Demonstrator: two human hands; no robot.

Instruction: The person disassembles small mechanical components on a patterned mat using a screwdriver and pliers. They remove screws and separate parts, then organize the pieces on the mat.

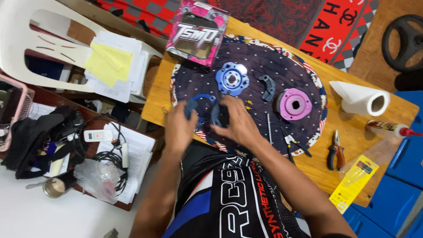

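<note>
My left hand (179,128) and my right hand (235,121) meet at the near edge of a round dark quilted mat (260,66) on a wooden table (335,145). Together they grip a dark blue ring-shaped part (200,103); the right hand also covers a dark round piece (218,115). The motion is blurred, so which fingers pinch what is unclear. Beyond the hands lie a blue flanged hub (232,78), a small dark bracket (267,87) and a pink hub (294,104).
A pink and black box (197,31) stands at the mat's far edge. To the right lie a paper towel roll (362,98), pliers (335,150), a yellow packet (354,183) and a glue tube (387,128). Thin tools (269,128) rest on the mat. Left: cluttered desk, white chair with papers.
</note>
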